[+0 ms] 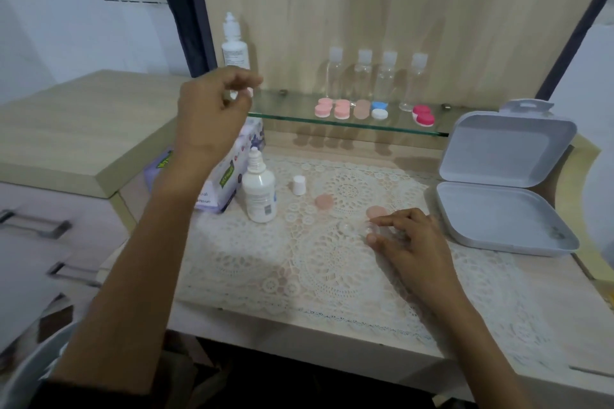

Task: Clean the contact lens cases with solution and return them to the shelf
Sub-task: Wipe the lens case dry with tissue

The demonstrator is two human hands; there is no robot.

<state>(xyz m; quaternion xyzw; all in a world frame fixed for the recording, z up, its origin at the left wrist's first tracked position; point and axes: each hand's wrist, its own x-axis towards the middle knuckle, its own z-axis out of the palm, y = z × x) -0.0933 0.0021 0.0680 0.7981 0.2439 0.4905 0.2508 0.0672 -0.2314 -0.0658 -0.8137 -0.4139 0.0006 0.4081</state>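
A clear contact lens case (352,228) lies on the lace mat (299,269), its two peach caps (324,202) (377,212) off and lying beside it. My right hand (408,239) pinches the case's right end against the mat. An uncapped white solution bottle (259,191) stands to the left, with its white cap (299,185) next to it. My left hand (212,116) is raised at the left end of the glass shelf (292,119), fingers curled and blurred; whether it holds anything is unclear. Several closed cases sit on the shelf: pink (324,108), peach (361,108), blue-white (379,109), red (423,115).
A second solution bottle (234,43) stands at the shelf's left end, and several clear travel bottles (363,76) line its back. A tissue pack (229,173) lies behind the open bottle. An open white plastic box (498,209) sits at the right. A drawer unit (66,129) is on the left.
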